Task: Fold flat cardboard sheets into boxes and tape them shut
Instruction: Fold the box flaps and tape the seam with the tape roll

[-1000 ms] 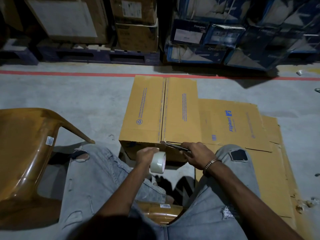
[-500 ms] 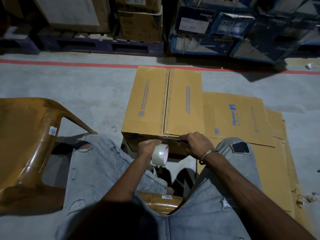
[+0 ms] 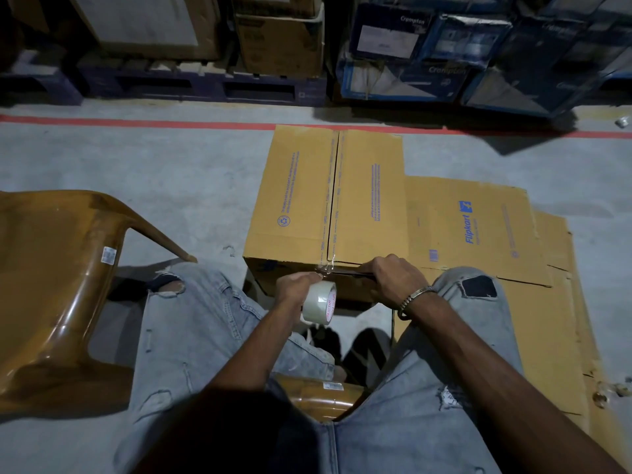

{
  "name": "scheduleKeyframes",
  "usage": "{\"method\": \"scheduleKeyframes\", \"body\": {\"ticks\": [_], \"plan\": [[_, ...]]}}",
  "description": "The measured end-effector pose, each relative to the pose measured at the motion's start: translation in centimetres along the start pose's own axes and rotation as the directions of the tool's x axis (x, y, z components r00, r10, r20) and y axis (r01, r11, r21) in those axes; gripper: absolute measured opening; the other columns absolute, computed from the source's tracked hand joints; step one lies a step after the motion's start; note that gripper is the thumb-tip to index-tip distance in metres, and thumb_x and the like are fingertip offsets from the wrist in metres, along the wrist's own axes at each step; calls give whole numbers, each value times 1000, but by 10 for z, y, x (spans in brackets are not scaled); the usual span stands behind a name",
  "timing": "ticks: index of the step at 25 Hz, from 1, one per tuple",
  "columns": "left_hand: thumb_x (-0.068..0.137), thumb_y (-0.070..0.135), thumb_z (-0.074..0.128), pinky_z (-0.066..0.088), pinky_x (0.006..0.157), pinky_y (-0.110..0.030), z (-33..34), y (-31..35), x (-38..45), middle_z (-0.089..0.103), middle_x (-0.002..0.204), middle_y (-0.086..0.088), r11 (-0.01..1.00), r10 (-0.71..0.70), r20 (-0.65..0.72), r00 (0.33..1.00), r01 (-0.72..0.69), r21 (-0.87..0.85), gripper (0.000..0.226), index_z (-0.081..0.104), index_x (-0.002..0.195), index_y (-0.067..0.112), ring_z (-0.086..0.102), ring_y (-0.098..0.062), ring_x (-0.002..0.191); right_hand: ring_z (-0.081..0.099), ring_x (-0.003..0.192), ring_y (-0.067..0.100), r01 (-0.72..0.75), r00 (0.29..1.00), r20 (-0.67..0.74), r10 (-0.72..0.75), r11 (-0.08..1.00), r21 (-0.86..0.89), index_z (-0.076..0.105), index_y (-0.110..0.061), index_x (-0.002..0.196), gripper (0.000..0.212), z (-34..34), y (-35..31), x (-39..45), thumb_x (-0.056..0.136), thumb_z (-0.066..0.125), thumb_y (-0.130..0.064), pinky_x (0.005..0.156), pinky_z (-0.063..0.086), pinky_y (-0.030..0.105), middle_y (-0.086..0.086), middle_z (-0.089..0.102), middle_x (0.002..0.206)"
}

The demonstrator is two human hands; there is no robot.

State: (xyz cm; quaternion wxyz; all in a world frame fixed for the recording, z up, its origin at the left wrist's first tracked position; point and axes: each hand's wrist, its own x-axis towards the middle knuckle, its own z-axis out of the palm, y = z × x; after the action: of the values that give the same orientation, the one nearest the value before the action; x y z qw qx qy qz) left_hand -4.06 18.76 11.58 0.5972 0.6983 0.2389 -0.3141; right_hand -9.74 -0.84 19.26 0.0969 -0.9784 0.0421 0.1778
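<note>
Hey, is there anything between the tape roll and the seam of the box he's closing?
Nothing visible blocks it. The left hand holds the tape roll just below the near end of the box seam, a tape strand already bridging the two. The right hand holds a dark blade at that edge, beside the strand.

Box (image 3: 328,196) fills floor ahead of knees; bare floor (image 3: 171,172) open to its left; chair (image 3: 58,289) blocks near left; flat sheets (image 3: 478,227) lie right; pallets (image 3: 205,85) wall off far side.
</note>
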Motion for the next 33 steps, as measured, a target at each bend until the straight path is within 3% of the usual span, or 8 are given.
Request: {"method": "scheduleKeyframes", "body": {"ticks": [6, 11, 14, 18, 21, 25, 29, 33], "plan": [[85, 18, 82, 51, 47, -22, 3, 1, 2, 76, 86, -10, 1000, -11, -33, 999, 11, -13, 6, 76, 86, 18, 65, -21, 60, 67, 92, 37, -1, 1000, 19, 2, 1000, -15, 72, -29, 125, 28, 4, -6, 15, 100, 59, -31, 66, 47, 35, 14, 69, 102], [87, 18, 81, 55, 55, -26, 2, 1, 1, 76, 92, -7, 1000, 1, -23, 1000, -1, 10, 11, 79, 97, 15, 68, -22, 69, 67, 98, 37, -71, 997, -12, 70, 992, -108, 70, -20, 127, 30, 9, -8, 14, 102, 55, -30, 69, 45, 35, 14, 66, 108], [85, 19, 82, 55, 57, -28, 1, 2, 1, 76, 92, -6, 1000, 5, -40, 999, -4, 20, 13, 80, 97, 16, 69, -22, 71, 64, 89, 35, -162, 986, 6, 164, 978, -129, 71, -23, 123, 30, 7, 9, 6, 97, 55, -27, 68, 47, 35, 11, 63, 98], [83, 20, 84, 57, 67, -35, -1, -2, -2, 75, 91, -7, 996, -17, -62, 998, 22, 85, 8, 77, 87, 20, 70, -26, 79, 66, 84, 33, -143, 987, 88, 132, 981, 134, 75, -31, 112, 26, -3, 33, -11, 91, 61, -30, 67, 51, 35, 7, 68, 88], [84, 20, 84, 57, 68, -34, -5, -4, -6, 75, 94, -7, 991, -17, -59, 998, 25, 130, 9, 75, 86, 21, 71, -26, 82, 66, 76, 28, -88, 996, 8, 93, 910, 405, 67, -27, 110, 14, -8, 32, -4, 101, 58, -34, 61, 49, 36, 5, 71, 84], [80, 24, 86, 58, 74, -35, -12, 1, -11, 78, 91, -3, 977, 83, -59, 995, -69, 199, 8, 78, 80, 25, 74, -26, 86, 55, 69, 24, -56, 995, -54, 88, 902, 428, 46, -19, 118, 19, 5, 9, 34, 108, 38, -32, 62, 43, 37, 4, 60, 81], [84, 28, 82, 55, 83, -33, -29, 7, -14, 75, 86, 11, 939, 204, -75, 976, -173, 296, 4, 80, 81, 28, 68, -13, 88, 58, 74, 23, -29, 998, -36, 43, 940, 339, 43, -18, 114, 43, 26, -6, 64, 102, 45, -59, 65, 47, 38, 1, 59, 86], [84, 29, 81, 54, 83, -33, -35, 8, -13, 77, 94, 6, 938, 221, -97, 970, -185, 294, 8, 82, 91, 25, 68, -15, 92, 54, 68, 25, -16, 990, -138, 35, 991, 136, 39, -20, 109, 73, 47, -5, 80, 81, 57, -85, 58, 45, 37, -2, 55, 83]]}}
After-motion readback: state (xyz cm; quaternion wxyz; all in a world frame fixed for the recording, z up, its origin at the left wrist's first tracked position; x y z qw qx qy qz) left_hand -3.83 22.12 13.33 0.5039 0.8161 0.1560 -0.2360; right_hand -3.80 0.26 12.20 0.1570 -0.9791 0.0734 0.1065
